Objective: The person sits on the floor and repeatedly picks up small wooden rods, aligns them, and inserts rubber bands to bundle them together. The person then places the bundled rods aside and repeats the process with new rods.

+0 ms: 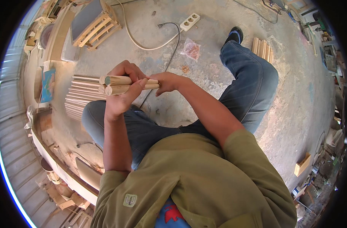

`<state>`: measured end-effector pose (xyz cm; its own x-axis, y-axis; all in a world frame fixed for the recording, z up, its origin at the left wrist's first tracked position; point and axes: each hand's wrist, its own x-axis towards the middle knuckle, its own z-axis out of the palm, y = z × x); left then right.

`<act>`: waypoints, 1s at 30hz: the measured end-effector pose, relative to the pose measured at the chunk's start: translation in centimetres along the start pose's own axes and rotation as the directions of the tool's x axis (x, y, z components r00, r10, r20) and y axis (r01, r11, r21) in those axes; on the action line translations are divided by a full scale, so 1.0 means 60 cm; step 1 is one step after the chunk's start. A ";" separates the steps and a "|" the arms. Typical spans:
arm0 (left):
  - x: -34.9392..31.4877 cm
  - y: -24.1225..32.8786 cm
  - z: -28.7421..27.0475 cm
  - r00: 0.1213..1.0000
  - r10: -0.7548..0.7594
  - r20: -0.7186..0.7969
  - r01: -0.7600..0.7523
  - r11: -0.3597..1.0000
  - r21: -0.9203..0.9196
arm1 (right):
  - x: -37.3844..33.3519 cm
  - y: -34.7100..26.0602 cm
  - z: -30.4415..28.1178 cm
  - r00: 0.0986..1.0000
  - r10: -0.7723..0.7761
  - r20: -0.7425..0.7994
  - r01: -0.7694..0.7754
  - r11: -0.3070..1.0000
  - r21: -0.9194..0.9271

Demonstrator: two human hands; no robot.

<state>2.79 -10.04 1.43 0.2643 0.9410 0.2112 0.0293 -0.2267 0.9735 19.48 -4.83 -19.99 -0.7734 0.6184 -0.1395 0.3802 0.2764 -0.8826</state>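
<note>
A small bundle of pale round wooden dowels [118,89] lies crosswise in front of me, above my left thigh. My left hand [122,99] is wrapped around it, with the thumb across the near side and the fingers over the far side. Cut round ends show at the bundle's left, one of them greenish. At the other end my right hand [169,81] grips the dowels' tips between thumb and fingers. Beyond my left knee, a row of similar long dowels [81,95] rests on the floor.
Another stack of short wooden pieces [262,50] lies past my right foot. A white power strip [190,22], its cables and a clear plastic bag [191,49] are on the concrete floor. A slatted wooden frame [95,30] stands far left; a wooden block [302,164] sits right.
</note>
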 end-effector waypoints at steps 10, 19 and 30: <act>0.004 -0.023 0.044 0.937 0.003 -0.350 0.004 1.000 0.017 | -0.004 0.016 0.025 0.967 0.040 -0.251 -0.062 0.995 -0.083; -0.013 -0.013 0.039 0.949 0.066 -0.308 -0.002 0.979 0.204 | -0.047 -0.162 -0.126 0.875 -0.062 -0.480 0.018 0.995 -0.096; 0.004 -0.018 0.069 0.941 0.200 -0.272 -0.159 0.973 0.165 | -0.167 -0.433 -0.213 0.652 -0.698 -0.297 0.376 0.638 -0.672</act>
<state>6.85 -10.59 0.06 -0.0075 0.9090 0.4168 0.1454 -0.4114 0.8998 23.82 -8.82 10.08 -0.6190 0.4288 0.6579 0.2926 0.9034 -0.3135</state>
